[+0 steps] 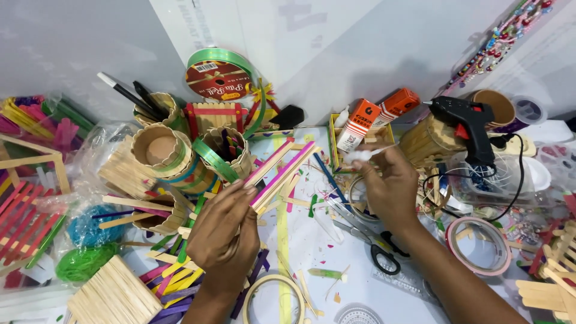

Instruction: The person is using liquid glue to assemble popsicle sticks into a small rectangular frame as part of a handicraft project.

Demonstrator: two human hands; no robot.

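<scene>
My left hand (223, 231) is clamped on craft sticks (281, 171) at frame centre; my right hand (390, 186) pinches what looks like a glue tube (367, 155). Upper left, the cup (157, 108) holds pens.

Stick cups (162, 150) crowd the left; scissors (366, 240) and glue gun (468, 126) block the right.

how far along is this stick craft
Done: several stick-wrapped cups stand at the back. In hand: the left hand holds a bundle of sticks, pink one on top, while the right hand pinches a white glue tube near it. Left: loose sticks lie unused below.
</scene>
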